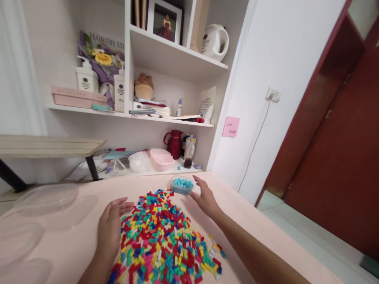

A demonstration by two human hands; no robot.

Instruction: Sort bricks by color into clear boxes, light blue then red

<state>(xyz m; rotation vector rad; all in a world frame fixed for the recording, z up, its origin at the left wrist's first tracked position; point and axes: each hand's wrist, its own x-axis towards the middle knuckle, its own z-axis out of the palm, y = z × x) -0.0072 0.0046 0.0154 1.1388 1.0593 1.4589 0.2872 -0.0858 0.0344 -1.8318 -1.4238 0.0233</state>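
Note:
A wide heap of small plastic building bricks (166, 236) in red, yellow, blue, green and white spreads over the pale pink tabletop. Along the heap's left edge rests my left hand (111, 221), fingers stretched out toward the bricks and holding nothing. My right hand (205, 197) reaches to the far side, its thumb and fingers apart. Just left of those fingertips stands a clear plastic container (181, 191) filled with light-blue pieces; I cannot tell whether the hand touches it.
Several clear plastic lids or trays (47, 199) lie at the left, near a raised wooden stand (50, 146). Behind the table, a shelf holds a pink bowl (161, 158), a dark red jug (174, 144) and bottles (190, 153). A white wall borders the right.

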